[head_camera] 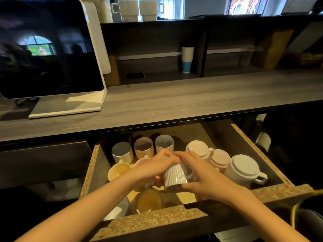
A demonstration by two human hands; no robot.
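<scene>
Grip, head view: we hold the ribbed mug (174, 178) with both hands. Our left hand (155, 169) curls round its far side and our right hand (208, 179) wraps the handle side.
Mug: it is tilted, mouth down and toward us. It sits above the open drawer (157, 221), between the upright cups (143, 149) and the upturned mugs (243, 170).
Doing it well: we judge it best to level the mug before lowering it, and to pick a bare spot clear of its neighbours.
Hand pose: our forearms reach in from below with wrists close, and our fingertips meet over the mug's base.
</scene>
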